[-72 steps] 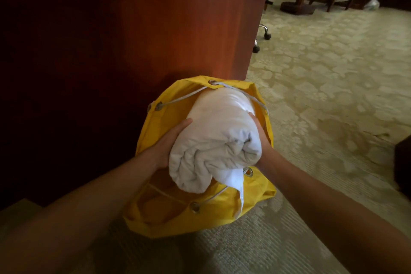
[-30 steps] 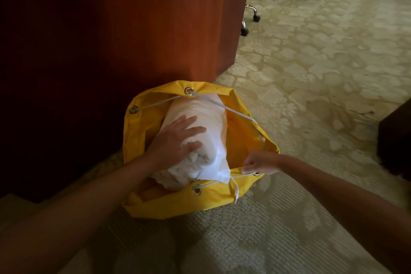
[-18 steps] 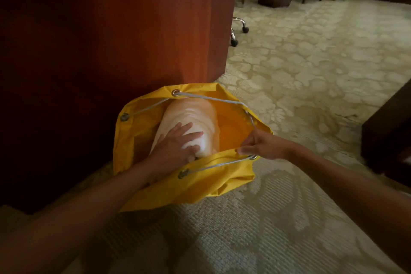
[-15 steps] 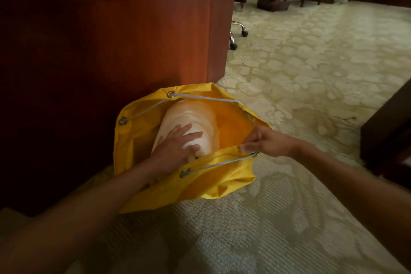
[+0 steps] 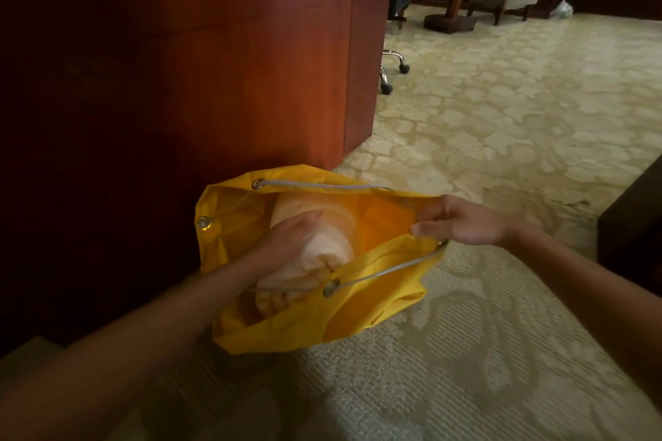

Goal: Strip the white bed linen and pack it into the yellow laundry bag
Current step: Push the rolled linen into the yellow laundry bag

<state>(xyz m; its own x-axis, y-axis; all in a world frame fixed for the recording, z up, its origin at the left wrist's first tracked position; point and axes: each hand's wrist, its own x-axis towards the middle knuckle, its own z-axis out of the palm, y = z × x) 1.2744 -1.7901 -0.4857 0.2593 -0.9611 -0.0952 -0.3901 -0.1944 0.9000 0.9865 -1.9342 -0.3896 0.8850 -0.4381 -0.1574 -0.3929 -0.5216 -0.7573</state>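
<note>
Left hand (image 5: pixel 290 238) flat, fingers straight, pressing linen roll (image 5: pixel 315 247) into yellow bag (image 5: pixel 376 308); right hand (image 5: pixel 462 222) pinching rim at 3 o'clock. Packing step, nearly done; next: tuck end, pull drawcord (image 5: pixel 387 270).

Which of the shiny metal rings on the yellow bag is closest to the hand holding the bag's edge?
The ring just under the right hand, half hidden. The other rings sit on the bag's front, back and left rim.
</note>
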